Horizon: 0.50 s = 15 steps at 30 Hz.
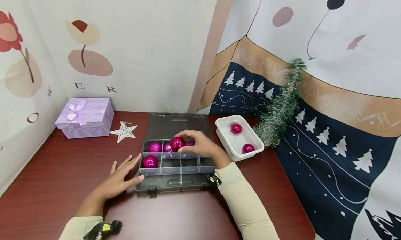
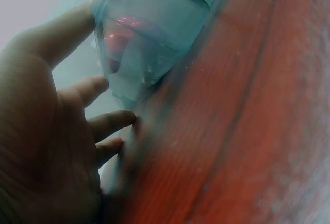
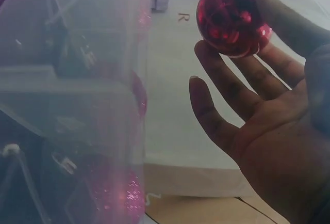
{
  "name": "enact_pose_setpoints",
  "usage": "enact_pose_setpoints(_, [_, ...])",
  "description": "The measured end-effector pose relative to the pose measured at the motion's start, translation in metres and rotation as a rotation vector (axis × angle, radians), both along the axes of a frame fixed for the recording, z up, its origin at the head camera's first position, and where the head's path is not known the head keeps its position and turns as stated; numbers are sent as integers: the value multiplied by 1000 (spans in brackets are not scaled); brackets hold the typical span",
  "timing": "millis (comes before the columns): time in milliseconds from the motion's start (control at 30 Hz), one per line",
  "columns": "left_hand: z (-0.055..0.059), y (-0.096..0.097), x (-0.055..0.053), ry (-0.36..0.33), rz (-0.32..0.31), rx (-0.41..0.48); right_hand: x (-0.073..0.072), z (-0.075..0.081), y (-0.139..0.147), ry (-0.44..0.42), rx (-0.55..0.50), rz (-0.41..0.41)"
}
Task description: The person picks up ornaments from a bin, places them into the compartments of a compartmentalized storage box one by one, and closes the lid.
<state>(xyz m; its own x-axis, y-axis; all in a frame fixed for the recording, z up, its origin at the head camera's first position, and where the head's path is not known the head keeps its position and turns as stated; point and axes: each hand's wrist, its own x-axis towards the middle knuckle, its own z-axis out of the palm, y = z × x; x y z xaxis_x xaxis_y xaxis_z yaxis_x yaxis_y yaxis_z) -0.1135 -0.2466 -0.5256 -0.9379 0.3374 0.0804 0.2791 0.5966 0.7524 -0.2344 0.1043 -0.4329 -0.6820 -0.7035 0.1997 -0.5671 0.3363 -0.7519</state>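
My right hand [image 1: 200, 144] pinches a shiny magenta Christmas ball [image 1: 177, 143] between thumb and fingertips, over the back row of a grey translucent compartment box [image 1: 170, 172]. The same ball [image 3: 232, 18] shows its metal cap in the right wrist view. Fingers extended, my left hand [image 1: 120, 179] rests at the box's left side, thumb by the front left corner. In that box, a glittery ball [image 1: 154, 147] lies in the back left compartment and a shiny ball [image 1: 150, 161] in front of it. Two more balls in the back row are partly hidden by the held ball and my right hand.
The box's lid [image 1: 180, 123] lies open towards the wall. A white tub [image 1: 225, 137] with two magenta balls stands to the right, beside a small frosted tree [image 1: 280, 106]. Back left are a purple gift box [image 1: 84, 118] and a white star [image 1: 124, 131].
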Motion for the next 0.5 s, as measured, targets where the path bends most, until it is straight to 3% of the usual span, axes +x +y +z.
enact_pose_setpoints(233, [1, 0, 0, 1, -2, 4, 1, -1, -8, -56, 88, 68])
enact_pose_setpoints(500, [1, 1, -1, 4, -4, -1, -6, 5, -14, -16, 160, 82])
